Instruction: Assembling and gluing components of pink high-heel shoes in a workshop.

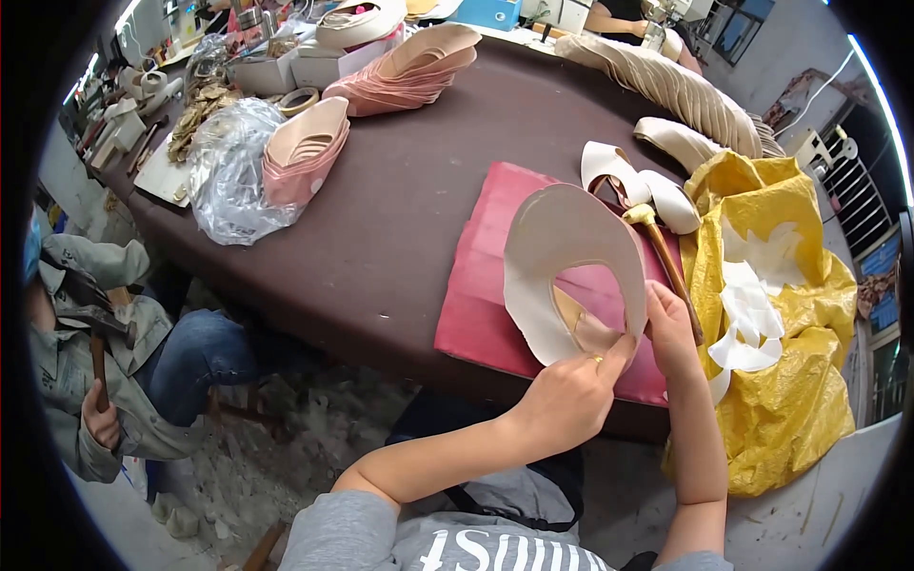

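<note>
A pale shoe upper (562,228), curved with an oval opening, is held up over a red board (471,285) on the table. My left hand (571,395) pinches its near lower edge, and a ring shows on one finger. My right hand (671,328) grips the same edge just to the right, fingers closed. Tan inner material shows through the opening. Right of the upper lies a hammer (674,269) with a wooden handle, its lower end close to my right hand. White strip rolls (609,164) rest beyond the hammer's head.
Nested pink uppers (405,81) and another stack (303,157) beside a clear plastic bag (233,176) stand on the brown table (400,219). Beige uppers (676,86) line the far right. A yellow sack (800,409) with white scraps hangs at right. A co-worker's hand (100,419) holds a hammer at left.
</note>
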### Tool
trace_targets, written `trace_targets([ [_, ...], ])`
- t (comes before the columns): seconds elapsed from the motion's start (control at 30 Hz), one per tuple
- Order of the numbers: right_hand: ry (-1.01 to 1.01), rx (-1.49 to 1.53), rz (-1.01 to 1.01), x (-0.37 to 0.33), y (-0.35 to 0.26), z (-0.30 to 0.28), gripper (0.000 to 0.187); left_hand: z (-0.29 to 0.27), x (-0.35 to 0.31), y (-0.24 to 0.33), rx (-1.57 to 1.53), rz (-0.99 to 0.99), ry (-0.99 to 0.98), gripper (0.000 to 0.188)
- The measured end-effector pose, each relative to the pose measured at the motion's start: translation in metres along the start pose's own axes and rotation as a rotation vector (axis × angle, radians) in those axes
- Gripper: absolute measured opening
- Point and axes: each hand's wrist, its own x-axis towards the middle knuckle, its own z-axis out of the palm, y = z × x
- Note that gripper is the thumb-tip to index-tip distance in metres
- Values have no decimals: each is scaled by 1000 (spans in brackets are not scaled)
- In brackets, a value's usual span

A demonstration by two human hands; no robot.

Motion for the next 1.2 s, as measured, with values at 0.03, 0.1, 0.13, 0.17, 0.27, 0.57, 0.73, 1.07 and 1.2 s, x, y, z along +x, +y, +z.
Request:
trace_targets([
  [0.03,-41,-37,12,5,7,-5,16,0,4,-1,27,8,-19,48],
  [0.1,-75,-81,29,13,17,-8,16,1,11,-5,44,18,-38,52],
  [0.13,-75,-34,43,17,22,-7,16,3,15,-8,59,20,-38,52],
  [0.17,-75,15,56,20,26,-5,16,4,18,-11,76,22,-37,52],
  [0.27,-73,110,82,27,33,-1,16,7,26,-18,107,25,-36,52],
  [0.57,-34,215,108,33,33,8,16,0,39,-21,116,3,-69,45],
  [0.73,90,93,73,34,-7,-8,17,4,40,-30,-281,261,251,35],
  [1.07,-595,-878,-1134,49,-74,-16,30,-50,50,-27,258,353,320,41],
  [1.2,-633,-926,-1072,42,-70,-19,26,-58,101,-44,134,216,-234,32],
])
